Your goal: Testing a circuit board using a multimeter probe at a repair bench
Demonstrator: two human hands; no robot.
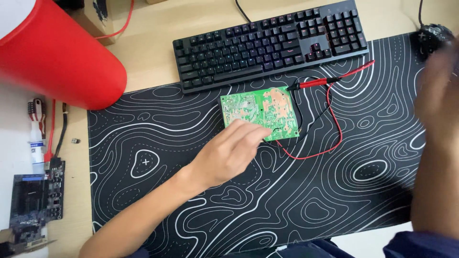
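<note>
Fingertips of the left hand point(229, 153) rest on the lower left part of a green circuit board point(260, 112), which lies flat on a black desk mat point(191, 191) patterned with white contour lines. The fingers are bent loosely over the board's edge, and whether they pinch anything there is hidden by the hand itself, so the state of this grip cannot be told. The left forearm runs down toward the lower left of the view.

A red test probe point(318, 83) lies just beside the board's upper right corner, its tip pointing at the board, and its red lead point(334, 129) loops down across the mat and back under the board's lower edge. A black lead point(313, 119) curves along the board's right side.

The right hand point(442, 95) is raised at the right edge of the view, blurred, well apart from the board; its grip cannot be made out.

Behind the board, a black keyboard point(270, 43) sits on the bench point(143, 52), partly on the mat. A large red cylinder point(57, 57) fills the upper left corner. At the far left lie a small white bottle point(36, 143) and a dark circuit card point(36, 196).
</note>
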